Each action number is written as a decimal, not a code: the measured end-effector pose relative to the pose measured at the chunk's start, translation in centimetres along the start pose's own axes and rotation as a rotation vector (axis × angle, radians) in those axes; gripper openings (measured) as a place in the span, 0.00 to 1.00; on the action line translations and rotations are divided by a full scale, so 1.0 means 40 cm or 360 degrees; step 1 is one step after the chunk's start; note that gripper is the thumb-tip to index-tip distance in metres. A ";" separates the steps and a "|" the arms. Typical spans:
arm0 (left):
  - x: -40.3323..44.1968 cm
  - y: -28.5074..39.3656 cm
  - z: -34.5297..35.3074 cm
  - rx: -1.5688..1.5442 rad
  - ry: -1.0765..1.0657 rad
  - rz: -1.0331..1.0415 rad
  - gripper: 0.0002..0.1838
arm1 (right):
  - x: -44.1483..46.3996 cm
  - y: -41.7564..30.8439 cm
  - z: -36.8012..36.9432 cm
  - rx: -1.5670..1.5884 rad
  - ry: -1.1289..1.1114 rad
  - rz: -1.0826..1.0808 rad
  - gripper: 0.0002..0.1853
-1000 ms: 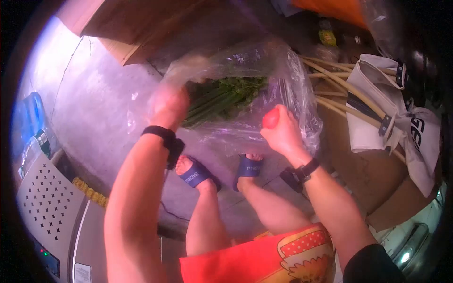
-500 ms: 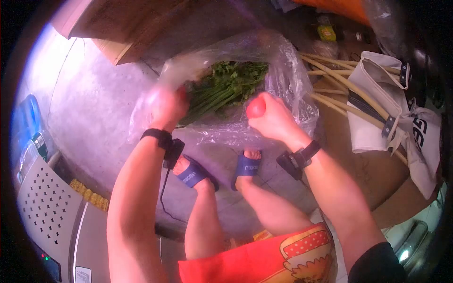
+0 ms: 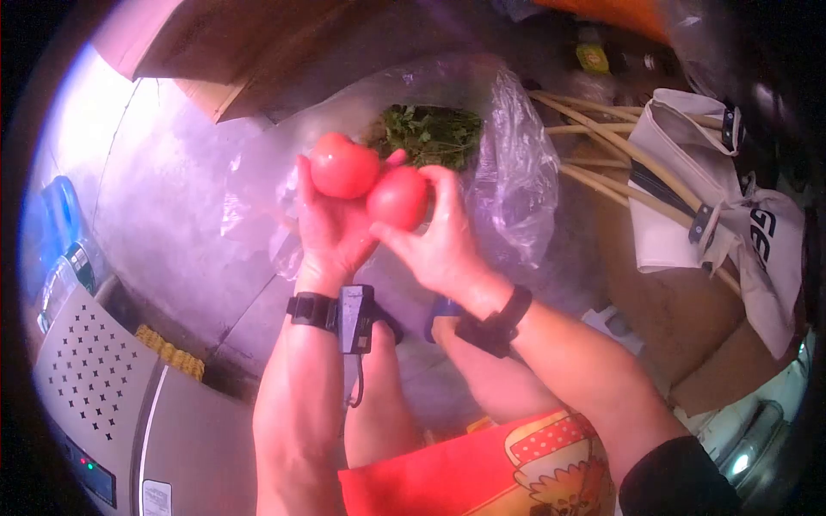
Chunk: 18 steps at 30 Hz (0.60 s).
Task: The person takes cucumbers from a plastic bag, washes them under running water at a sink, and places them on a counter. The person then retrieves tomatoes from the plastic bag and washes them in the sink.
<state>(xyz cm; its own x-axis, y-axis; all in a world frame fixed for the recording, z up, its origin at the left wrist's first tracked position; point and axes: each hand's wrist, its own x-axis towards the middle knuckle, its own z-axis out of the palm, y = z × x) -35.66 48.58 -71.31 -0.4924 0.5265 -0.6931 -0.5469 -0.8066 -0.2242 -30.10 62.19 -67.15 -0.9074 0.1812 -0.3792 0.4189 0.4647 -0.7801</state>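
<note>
Two red tomatoes are in my hands, close together above the plastic bag. My left hand [image 3: 331, 236] is turned palm up, fingers curled around the left tomato [image 3: 342, 166]. Between the thumb and fingers of my right hand [image 3: 443, 249] is the right tomato [image 3: 397, 199], which reaches over my left palm. Behind them, a clear plastic bag [image 3: 523, 172] lies open on the floor. Leafy green herbs [image 3: 430, 133] show inside it, their stems now largely hidden by my hands and the tomatoes.
To the right are a folded beige fabric item [image 3: 680, 185] with wooden poles [image 3: 602, 129] and a sheet of brown cardboard [image 3: 671, 344]. A cardboard box [image 3: 232, 52] stands at the back left. A grey perforated appliance [image 3: 95, 370] and bottles [image 3: 64, 258] are at the left.
Both hands have come together from either side of the bag. My left hand has turned palm up, showing its tomato. The right tomato has moved left, next to the other.
</note>
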 end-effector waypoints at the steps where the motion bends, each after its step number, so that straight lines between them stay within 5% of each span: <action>1: -0.008 0.000 -0.010 0.0051 -0.0085 -0.0049 0.41 | -0.010 0.003 -0.001 -0.0109 -0.0064 -0.0073 0.41; 4: -0.027 0.010 -0.037 0.0048 -0.0138 -0.0141 0.41 | -0.001 0.009 -0.039 -0.0251 -0.0136 -0.0513 0.34; 6: -0.031 0.016 -0.049 0.0052 0.0049 0.0012 0.40 | 0.069 0.033 -0.089 -0.0136 -0.0152 -0.0331 0.12; 7: -0.033 0.023 -0.052 0.0088 0.0036 0.0000 0.39 | 0.103 0.099 -0.082 -0.0194 0.0076 0.0000 0.10; 8: -0.031 0.030 -0.057 0.0088 0.0044 0.0005 0.39 | 0.150 0.155 -0.093 -0.0478 0.0143 0.0057 0.10; 11: -0.018 0.055 -0.071 0.0115 -0.0105 -0.0152 0.38 | 0.233 0.217 -0.129 -0.1399 -0.0944 0.0573 0.14; 14: -0.009 0.069 -0.079 0.0201 -0.0143 -0.0166 0.42 | 0.168 0.359 -0.139 -0.1896 -0.1012 0.0126 0.18; 18: -0.005 0.076 -0.086 0.0072 -0.0090 -0.0069 0.40 | 0.177 0.331 -0.132 -0.2001 -0.1061 0.0361 0.17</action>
<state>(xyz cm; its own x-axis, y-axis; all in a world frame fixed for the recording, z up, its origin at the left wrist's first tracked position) -34.88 45.11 -74.22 -0.5045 0.5761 -0.6431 -0.5979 -0.7705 -0.2211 -31.16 74.18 -77.52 -0.4944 0.0856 -0.8650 -0.0770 0.9869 0.1417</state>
